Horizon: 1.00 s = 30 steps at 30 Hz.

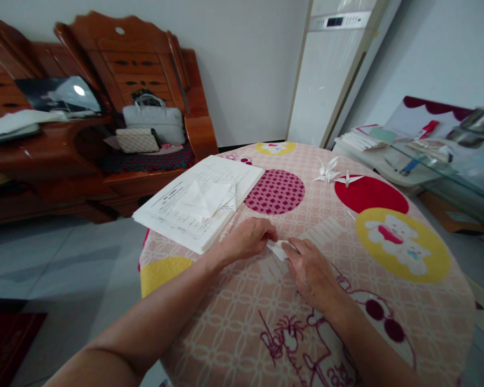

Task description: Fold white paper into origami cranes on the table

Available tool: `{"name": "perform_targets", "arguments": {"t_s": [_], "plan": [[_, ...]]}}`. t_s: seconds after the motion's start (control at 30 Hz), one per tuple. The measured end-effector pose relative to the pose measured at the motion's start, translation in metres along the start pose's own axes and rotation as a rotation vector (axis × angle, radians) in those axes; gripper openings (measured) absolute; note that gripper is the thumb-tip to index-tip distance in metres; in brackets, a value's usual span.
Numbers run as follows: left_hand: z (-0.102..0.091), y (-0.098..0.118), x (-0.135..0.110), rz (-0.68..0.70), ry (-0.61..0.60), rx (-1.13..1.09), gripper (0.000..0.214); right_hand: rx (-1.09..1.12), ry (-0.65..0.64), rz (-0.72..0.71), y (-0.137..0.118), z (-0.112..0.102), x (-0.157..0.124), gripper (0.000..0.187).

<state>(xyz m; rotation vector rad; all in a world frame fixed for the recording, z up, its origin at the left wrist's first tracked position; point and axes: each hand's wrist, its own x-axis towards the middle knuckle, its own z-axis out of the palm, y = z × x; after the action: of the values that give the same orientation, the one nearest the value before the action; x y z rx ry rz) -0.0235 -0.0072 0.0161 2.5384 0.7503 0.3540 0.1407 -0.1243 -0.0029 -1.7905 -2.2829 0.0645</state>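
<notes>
Between my two hands, low over the patterned tablecloth (234, 322), is a small folded piece of white paper (278, 249). My left hand (252, 236) pinches its left end with the fingers curled in. On the right side, my right hand (308, 269) has its thumb and fingers closed on the paper's other edge. The paper's exact folds are partly covered by my fingers. Left of my hands lies a stack of printed sheets (173, 199), with loose folded white papers (205, 200) on top. Farther back on the right sit folded paper cranes (327, 171).
A wooden armchair (125, 59) with a grey handbag (155, 122) and a quilted purse (137, 141) stands behind the table on the left. At the right edge is a glass-topped side table (447, 169) holding papers and metal pots. A tall white cabinet unit (326, 75) stands at the back.
</notes>
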Motion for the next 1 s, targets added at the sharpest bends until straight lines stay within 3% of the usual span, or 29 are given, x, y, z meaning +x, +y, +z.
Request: {"name": "perform_targets", "arguments": {"t_s": [0.23,0.47,0.73,1.0], "plan": [[-0.007,0.003,-0.004,0.187,-0.080,0.049,0.015,0.080,0.035,0.014,0.002,0.001,-0.001,0.035],[0.001,0.001,-0.005,0.246,-0.063,0.101,0.010,0.279,0.118,0.041,0.014,0.000,-0.002,0.024],[0.002,0.002,-0.006,0.313,-0.068,0.096,0.010,0.313,0.156,0.021,0.016,0.000,-0.001,0.021],[-0.001,0.001,0.000,0.218,-0.140,-0.087,0.015,0.343,0.124,0.109,0.015,-0.003,0.001,0.015]]}}
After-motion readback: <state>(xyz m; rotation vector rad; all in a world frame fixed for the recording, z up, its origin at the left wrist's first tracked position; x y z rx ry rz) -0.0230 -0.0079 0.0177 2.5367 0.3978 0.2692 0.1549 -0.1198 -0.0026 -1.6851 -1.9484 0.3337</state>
